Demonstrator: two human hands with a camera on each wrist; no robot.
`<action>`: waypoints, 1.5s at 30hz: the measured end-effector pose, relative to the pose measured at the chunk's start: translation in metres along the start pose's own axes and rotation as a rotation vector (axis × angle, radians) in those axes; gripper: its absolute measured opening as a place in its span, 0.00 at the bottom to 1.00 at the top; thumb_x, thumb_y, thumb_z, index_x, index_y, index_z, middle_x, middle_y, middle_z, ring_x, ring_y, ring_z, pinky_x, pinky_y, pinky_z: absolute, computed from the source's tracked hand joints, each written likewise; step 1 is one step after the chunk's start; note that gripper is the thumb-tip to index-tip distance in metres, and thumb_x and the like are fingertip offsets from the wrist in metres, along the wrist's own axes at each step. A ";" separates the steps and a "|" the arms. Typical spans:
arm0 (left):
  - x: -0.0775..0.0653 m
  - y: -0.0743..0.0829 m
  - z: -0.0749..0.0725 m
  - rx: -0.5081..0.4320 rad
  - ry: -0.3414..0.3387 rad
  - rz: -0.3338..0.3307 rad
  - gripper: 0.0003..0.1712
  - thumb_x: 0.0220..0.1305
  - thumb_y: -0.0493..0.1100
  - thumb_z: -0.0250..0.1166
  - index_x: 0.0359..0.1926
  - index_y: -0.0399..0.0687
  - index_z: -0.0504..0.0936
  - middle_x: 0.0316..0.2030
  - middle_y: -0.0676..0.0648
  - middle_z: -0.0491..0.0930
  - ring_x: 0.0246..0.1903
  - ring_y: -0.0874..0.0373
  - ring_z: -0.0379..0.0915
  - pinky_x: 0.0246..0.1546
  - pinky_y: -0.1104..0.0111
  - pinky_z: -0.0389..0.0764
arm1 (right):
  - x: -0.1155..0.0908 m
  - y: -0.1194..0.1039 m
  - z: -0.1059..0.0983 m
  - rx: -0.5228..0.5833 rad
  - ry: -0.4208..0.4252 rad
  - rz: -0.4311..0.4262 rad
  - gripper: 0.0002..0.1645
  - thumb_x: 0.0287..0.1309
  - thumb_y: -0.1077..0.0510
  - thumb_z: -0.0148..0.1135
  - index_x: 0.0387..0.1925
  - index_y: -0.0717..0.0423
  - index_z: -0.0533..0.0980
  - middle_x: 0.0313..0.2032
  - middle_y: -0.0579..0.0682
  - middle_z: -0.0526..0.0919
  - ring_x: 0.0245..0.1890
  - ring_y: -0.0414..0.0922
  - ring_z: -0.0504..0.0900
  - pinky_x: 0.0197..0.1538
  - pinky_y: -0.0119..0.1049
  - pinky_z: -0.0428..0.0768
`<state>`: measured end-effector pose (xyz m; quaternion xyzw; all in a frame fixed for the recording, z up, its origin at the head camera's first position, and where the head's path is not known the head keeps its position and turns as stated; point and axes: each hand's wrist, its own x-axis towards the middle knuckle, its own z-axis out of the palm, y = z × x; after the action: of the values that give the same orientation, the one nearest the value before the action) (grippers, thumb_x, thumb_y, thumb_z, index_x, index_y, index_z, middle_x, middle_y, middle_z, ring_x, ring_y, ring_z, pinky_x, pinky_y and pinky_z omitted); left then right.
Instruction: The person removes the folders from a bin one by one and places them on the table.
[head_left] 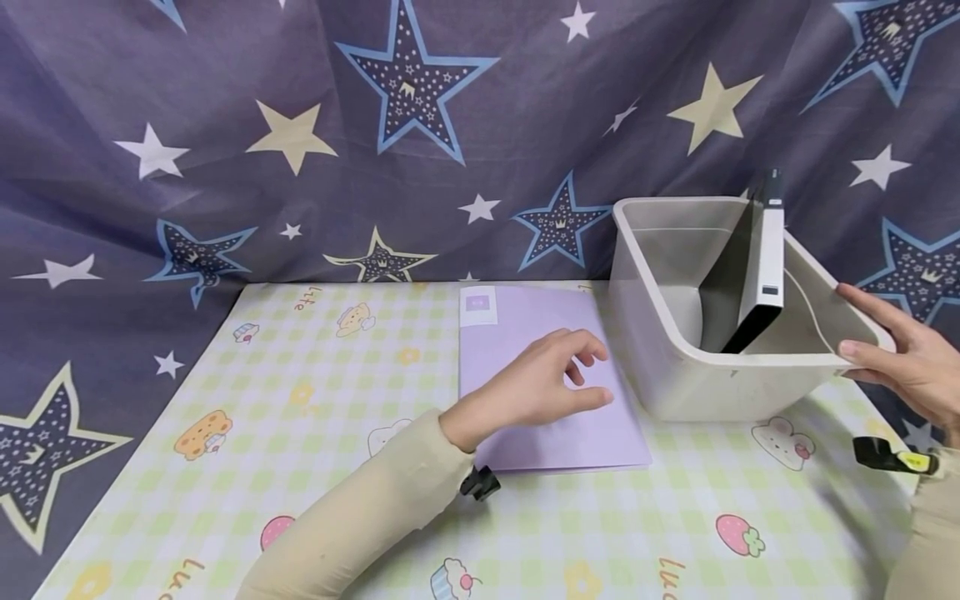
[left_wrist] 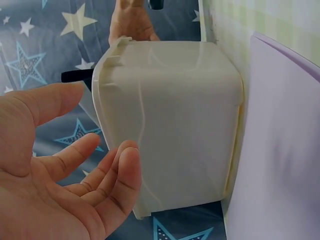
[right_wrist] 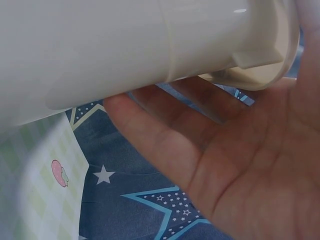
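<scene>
A white plastic bin [head_left: 720,387] stands at the table's right side. My right hand [head_left: 911,358] grips its right corner, thumb at the rim and other fingers along the outside; in the right wrist view that hand [right_wrist: 235,155] meets the bin's outer wall [right_wrist: 100,55]. Inside the bin, a flat black-and-white item [head_left: 765,258], like a binder, leans upright with its top above the rim. My left hand [head_left: 543,379] hovers over a purple folder [head_left: 525,446], left of the bin. Nothing lies between its loosely bent fingers [left_wrist: 129,172], which are apart from the bin.
A checked cloth [head_left: 315,467] with cartoon prints covers the table. Behind it hangs a dark curtain [head_left: 525,83] with stars, close to the bin's back. A white label [head_left: 468,315] marks the folder's top left corner.
</scene>
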<state>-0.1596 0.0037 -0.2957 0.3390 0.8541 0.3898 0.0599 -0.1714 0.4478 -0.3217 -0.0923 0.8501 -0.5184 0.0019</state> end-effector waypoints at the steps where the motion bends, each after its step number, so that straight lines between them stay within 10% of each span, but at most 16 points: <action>1: 0.001 0.001 0.000 0.002 -0.001 0.005 0.21 0.57 0.46 0.69 0.50 0.47 0.75 0.42 0.49 0.75 0.35 0.61 0.77 0.42 0.74 0.72 | 0.000 0.000 0.000 0.027 -0.001 -0.002 0.47 0.65 0.73 0.50 0.75 0.39 0.43 0.66 0.43 0.52 0.44 0.24 0.72 0.35 0.22 0.77; 26: 0.014 0.011 0.004 0.017 -0.017 0.023 0.21 0.57 0.48 0.69 0.50 0.48 0.76 0.43 0.52 0.74 0.34 0.68 0.76 0.43 0.79 0.71 | 0.001 -0.001 0.001 -0.022 0.010 -0.010 0.47 0.65 0.72 0.50 0.75 0.38 0.42 0.68 0.41 0.49 0.44 0.22 0.71 0.35 0.21 0.77; 45: 0.030 0.026 0.003 0.100 -0.023 0.062 0.22 0.58 0.50 0.68 0.52 0.50 0.75 0.44 0.51 0.73 0.34 0.67 0.75 0.43 0.81 0.67 | -0.002 -0.002 0.002 0.182 -0.027 -0.036 0.47 0.64 0.75 0.47 0.75 0.41 0.44 0.68 0.40 0.48 0.43 0.24 0.73 0.35 0.22 0.77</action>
<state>-0.1678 0.0363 -0.2745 0.3723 0.8608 0.3447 0.0404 -0.1692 0.4452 -0.3207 -0.1139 0.7976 -0.5922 0.0123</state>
